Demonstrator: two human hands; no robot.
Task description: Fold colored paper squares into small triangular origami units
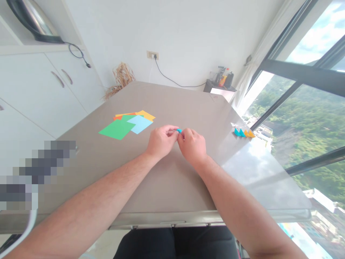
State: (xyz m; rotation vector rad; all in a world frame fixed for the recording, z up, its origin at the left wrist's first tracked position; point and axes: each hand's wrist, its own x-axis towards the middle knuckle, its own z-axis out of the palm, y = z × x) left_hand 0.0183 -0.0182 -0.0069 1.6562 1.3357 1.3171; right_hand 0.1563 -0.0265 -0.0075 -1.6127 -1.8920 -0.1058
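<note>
A small piece of folded blue paper (179,131) is pinched between my two hands above the middle of the table; most of it is hidden by fingers. My left hand (162,139) grips it from the left with the fingers closed. From the right, my right hand (192,144) holds it between thumb and fingers, its knuckles turned up. Left of my hands lie flat sheets of paper, with a green sheet (118,129) in front, a light blue sheet (139,124) beside it, and orange and yellow sheets (145,115) behind.
Folded blue paper shapes (239,132) and orange ones (249,133) stand in a row near the table's right edge, by the window. The grey-brown table (172,194) reaches toward the wall. A small cabinet (219,90) with bottles stands behind it. Dried stalks (122,77) stand at the back left.
</note>
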